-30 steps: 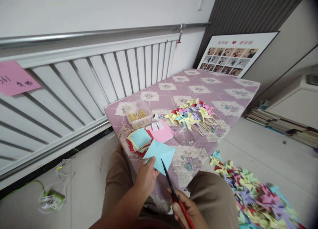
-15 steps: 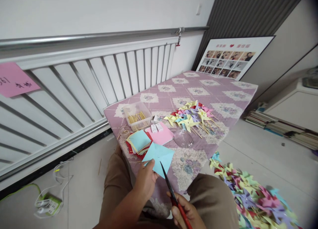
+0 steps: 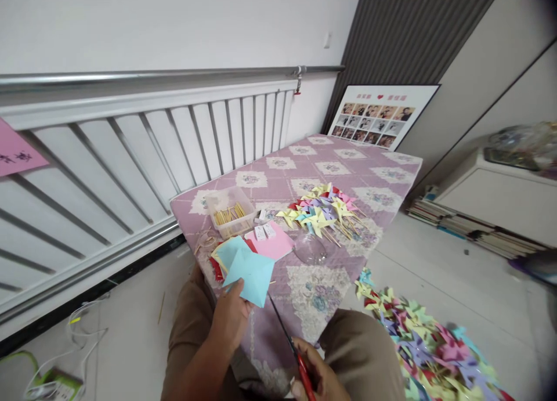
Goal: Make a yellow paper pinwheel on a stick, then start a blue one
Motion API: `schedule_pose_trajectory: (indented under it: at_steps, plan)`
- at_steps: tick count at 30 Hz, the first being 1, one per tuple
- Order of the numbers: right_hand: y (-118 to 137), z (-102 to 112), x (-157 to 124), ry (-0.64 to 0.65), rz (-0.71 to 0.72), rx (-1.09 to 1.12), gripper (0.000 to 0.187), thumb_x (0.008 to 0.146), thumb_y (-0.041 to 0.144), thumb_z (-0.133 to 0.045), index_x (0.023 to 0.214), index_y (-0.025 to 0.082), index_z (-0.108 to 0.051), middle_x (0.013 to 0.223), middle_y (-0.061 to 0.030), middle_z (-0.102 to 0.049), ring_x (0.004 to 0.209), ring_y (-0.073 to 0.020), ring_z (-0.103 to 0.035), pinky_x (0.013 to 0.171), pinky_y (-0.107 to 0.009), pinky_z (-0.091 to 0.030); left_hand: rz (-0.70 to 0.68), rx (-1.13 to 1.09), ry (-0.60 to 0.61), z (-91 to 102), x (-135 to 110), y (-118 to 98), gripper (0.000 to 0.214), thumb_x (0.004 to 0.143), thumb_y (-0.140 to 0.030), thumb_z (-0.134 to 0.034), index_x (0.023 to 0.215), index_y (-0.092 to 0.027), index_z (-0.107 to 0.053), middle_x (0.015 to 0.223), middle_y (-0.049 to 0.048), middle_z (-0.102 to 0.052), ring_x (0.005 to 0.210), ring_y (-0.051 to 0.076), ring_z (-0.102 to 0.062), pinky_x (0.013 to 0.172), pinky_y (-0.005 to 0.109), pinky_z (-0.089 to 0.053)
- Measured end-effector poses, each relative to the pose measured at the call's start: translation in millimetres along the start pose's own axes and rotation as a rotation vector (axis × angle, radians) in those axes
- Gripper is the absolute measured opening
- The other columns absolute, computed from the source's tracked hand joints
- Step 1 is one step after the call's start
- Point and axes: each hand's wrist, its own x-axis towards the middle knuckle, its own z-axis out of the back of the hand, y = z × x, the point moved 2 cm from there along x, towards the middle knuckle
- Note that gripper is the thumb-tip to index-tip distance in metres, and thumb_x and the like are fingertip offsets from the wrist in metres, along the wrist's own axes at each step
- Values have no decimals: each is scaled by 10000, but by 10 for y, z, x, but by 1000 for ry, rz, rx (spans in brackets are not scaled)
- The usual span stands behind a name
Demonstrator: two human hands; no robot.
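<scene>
My left hand (image 3: 231,311) pinches a light blue paper square (image 3: 250,275) by its near edge. The square is tilted and overlaps a stack of coloured paper squares (image 3: 228,251) behind it. In my right hand (image 3: 319,369) are scissors (image 3: 300,363) with red handles and long dark blades held together. Their tip points up and left, just beyond the blue paper's lower right corner and apart from it. Behind the stack stand a clear plastic box (image 3: 230,212) of thin wooden sticks and pink paper (image 3: 275,244) with two small white boxes (image 3: 264,232) on it.
Finished paper pinwheels (image 3: 324,209) lie on the patterned tablecloth (image 3: 319,296), beside a clear plastic piece (image 3: 311,249). More pinwheels (image 3: 435,349) cover the floor at right. A white radiator (image 3: 174,145) runs along the wall; a power strip (image 3: 56,386) with cables lies lower left.
The scissors have drawn away from the blue paper, down and to the right of it. The view has shifted. My left hand still holds the paper, now tilted differently.
</scene>
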Motion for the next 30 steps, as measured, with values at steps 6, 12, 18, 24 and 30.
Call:
schedule_pose_trajectory:
  at_steps: [6,12,18,24,30]
  plan:
    - [-68,361,241,-338,11,-405,450,851,375,-490,1232,146,-563,889,-103,-740,799,-244,-704,744,-320,-552,37,-66,-24,171,26,-62,236,759,-186,-668,985,-239,-624,1116,40,-704,991,196,-662,807,308,-553]
    - [63,657,642,-310,-57,-935,407,850,220,-506,1247,173,-584,1042,-141,-732,939,-268,-695,780,-310,-510,54,8,-38,170,-64,9,234,747,-231,-689,966,-225,-606,1128,75,-700,938,215,-672,776,330,-547]
    - [118,629,948,-252,-93,-1085,442,882,138,-457,1315,61,-501,1086,-204,-706,991,-267,-677,831,-317,-477,76,25,-55,176,-91,-32,186,720,-228,-709,864,-237,-593,1026,67,-720,860,225,-671,692,322,-532]
    - [29,563,1060,-249,-96,-1118,413,840,92,-496,1250,56,-533,1043,-198,-705,983,-262,-675,824,-315,-476,82,-13,-38,195,-89,-28,200,710,-222,-715,854,-229,-578,966,56,-717,851,201,-664,715,300,-527]
    - [-96,561,1042,-256,-79,-1135,473,845,74,-468,1318,84,-485,1088,-186,-683,1017,-262,-657,846,-326,-481,85,-8,-42,212,-62,-16,302,676,-255,-743,927,-211,-582,986,60,-705,777,190,-646,655,297,-518]
